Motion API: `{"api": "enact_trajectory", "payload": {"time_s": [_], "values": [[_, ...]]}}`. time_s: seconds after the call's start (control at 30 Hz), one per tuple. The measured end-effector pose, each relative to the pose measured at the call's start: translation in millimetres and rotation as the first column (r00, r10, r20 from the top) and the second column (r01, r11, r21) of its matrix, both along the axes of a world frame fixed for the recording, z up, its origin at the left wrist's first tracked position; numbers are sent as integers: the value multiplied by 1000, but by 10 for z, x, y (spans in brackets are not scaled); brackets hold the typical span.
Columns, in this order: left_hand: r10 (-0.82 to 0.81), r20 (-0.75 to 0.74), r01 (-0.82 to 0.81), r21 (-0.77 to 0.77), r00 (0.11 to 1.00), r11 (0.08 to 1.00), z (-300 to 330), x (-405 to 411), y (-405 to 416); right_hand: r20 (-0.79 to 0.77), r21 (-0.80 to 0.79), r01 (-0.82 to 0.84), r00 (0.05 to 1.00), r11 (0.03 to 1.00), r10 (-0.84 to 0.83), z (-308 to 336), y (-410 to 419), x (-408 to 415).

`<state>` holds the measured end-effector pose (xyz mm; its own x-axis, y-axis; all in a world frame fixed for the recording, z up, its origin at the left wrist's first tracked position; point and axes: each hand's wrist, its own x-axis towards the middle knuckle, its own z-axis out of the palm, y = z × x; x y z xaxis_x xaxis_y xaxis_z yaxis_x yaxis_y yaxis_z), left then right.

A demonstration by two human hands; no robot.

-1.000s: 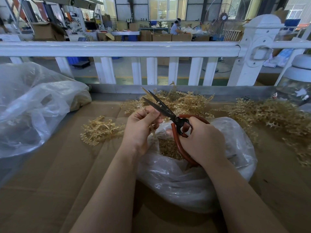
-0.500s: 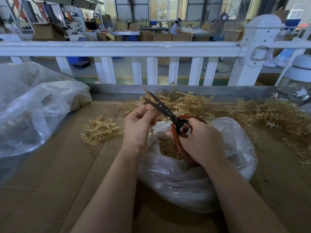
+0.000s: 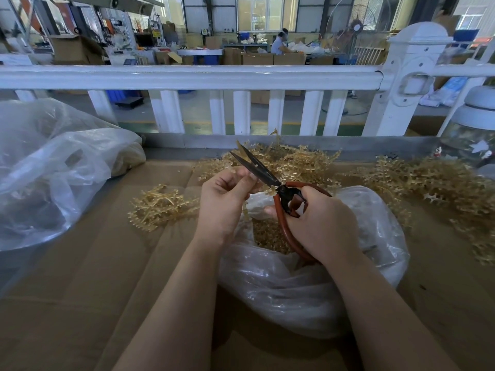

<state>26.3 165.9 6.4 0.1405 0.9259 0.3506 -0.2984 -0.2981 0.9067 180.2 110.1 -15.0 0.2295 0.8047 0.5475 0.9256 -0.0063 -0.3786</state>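
From the head camera, the left hand [image 3: 223, 202] is raised over the open mouth of a clear plastic bag [image 3: 308, 290], with its thumb and fingers bent together and pinching a thin yellowish plastic strip [image 3: 245, 211]. The lower end of the strip hangs down just below the hand, toward the bag. The right hand [image 3: 321, 223] is just beside it, on the right, with its fingers closed around the handles of a pair of scissors [image 3: 281, 187]. The scissors lie between the two hands. Their pivot is near the right hand's thumb, and the blades pass just above the left fingertips and point up and to the left, away from the person. The blades are black, long and slightly apart in a narrow V. The handles are red-brown, and one is a big loop that curves down under the right palm. A small yellowish bit sits at the blades close to the pivot. Inside the bag lie many small cut pieces [image 3: 265, 234] of the same colour. The bag rests on brown cardboard [image 3: 107, 277], and piles of golden plastic branches [image 3: 160, 207] lie on the cardboard to the left, behind and to the right of the hands.
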Motion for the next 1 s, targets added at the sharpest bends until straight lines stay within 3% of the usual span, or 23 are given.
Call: {"api": "enact_trajectory", "payload": {"time_s": [1.0], "values": [[-29,32,29,-12,999,999,22,0,-15,-25,0,5,1000,1000,-5,52,-33,-22]]}}
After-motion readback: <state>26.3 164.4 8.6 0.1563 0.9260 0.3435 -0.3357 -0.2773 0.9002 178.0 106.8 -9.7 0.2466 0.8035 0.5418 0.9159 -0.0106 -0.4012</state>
